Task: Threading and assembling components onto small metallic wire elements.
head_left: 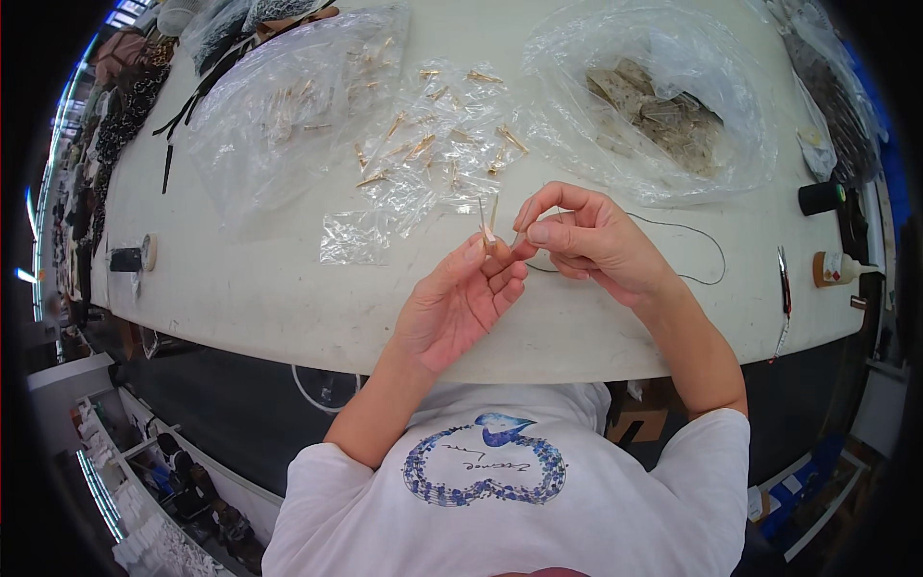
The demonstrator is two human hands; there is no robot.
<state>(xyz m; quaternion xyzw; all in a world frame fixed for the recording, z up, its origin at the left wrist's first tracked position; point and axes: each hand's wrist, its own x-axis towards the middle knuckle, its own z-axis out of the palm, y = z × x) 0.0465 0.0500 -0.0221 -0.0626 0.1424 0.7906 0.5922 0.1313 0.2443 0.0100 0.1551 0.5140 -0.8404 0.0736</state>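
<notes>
Evidently several clear containers share the white table [240, 298]. Toward its far left corner, a large bag [231, 144] has gold pieces showing through the film. Small packets [409, 197], with gold clips [420, 147] in or on them, lie between it and a bag [558, 91] by the far edge, right of the middle, which holds a crumpled brownish mass [663, 115]. A bottle [831, 269] with amber contents is at the right edge.

Near the middle of the near edge, the left hand [461, 303] pinches a gold clip [489, 234] between thumb and fingers, prongs up. It sits just left of the right hand [596, 240], whose thumb and forefinger are drawn narrow; I cannot tell what they grip. A dark thread [721, 252] loops out beside that hand toward the right edge.
</notes>
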